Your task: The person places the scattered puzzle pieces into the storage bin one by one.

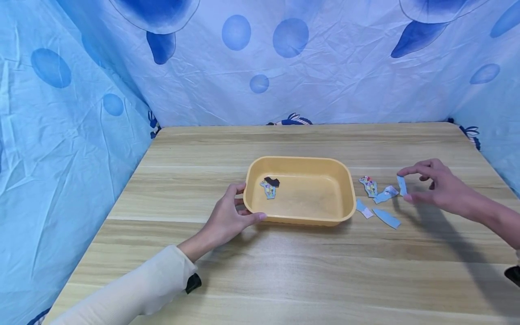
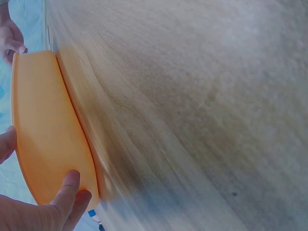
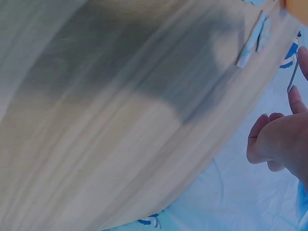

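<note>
My left hand (image 1: 225,216) holds a shallow yellow plastic basin (image 1: 317,194) by its left end, thumb at the near rim and fingers along the outer wall. In the left wrist view, fingertips press the basin's orange-looking side (image 2: 48,120). Off the basin's right side, my right hand (image 1: 443,189) pinches a narrow light-blue picture piece (image 1: 401,185) between thumb and index finger; the right wrist view shows this piece edge-on. Below and left of that hand lie a colourful piece (image 1: 369,186) and several blue ones, including a long plain strip (image 1: 387,218).
Inside the basin, toward its left, lie a colourful piece (image 1: 269,190) and a black piece (image 1: 271,182) overlapping it. The wood-grain table (image 1: 183,149) is bordered at the back and sides by a blue patterned cloth (image 1: 337,81).
</note>
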The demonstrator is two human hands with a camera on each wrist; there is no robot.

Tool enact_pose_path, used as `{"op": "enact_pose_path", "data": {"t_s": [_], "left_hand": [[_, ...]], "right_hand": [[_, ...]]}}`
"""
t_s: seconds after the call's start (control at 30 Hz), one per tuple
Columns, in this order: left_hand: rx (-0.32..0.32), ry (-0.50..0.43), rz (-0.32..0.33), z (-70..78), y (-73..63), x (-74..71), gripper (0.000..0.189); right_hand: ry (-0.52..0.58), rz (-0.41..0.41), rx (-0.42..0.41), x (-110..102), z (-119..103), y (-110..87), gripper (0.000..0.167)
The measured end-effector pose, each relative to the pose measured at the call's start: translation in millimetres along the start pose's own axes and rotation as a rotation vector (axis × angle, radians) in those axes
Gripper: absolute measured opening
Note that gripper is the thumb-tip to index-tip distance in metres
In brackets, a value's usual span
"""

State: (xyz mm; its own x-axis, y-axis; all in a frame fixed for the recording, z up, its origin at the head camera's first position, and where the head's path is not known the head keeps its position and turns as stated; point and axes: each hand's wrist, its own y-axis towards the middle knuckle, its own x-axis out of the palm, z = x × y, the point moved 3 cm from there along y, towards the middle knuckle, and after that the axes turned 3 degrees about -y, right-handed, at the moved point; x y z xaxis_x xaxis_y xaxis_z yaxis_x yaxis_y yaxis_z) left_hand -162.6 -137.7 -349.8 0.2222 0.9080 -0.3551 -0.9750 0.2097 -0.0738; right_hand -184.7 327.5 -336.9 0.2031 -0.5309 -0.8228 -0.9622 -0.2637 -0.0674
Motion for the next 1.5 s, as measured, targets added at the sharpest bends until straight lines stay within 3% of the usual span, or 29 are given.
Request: {"op": "enact_pose_path", "data": {"t_s": [0.73, 1.5], "left_hand": [[-0.005, 0.016, 0.008, -0.4, -1.1, 0.4, 0.089], [-0.022, 0.022, 0.003, -1.8, -2.4, -0.8, 0.089]], "right_hand": [[0.034, -0.046, 0.016, -5.5, -42.0, 33.2, 0.056], [0.045, -0.088, -0.076, -4.6, -82.3, 64.6, 0.054]]}}
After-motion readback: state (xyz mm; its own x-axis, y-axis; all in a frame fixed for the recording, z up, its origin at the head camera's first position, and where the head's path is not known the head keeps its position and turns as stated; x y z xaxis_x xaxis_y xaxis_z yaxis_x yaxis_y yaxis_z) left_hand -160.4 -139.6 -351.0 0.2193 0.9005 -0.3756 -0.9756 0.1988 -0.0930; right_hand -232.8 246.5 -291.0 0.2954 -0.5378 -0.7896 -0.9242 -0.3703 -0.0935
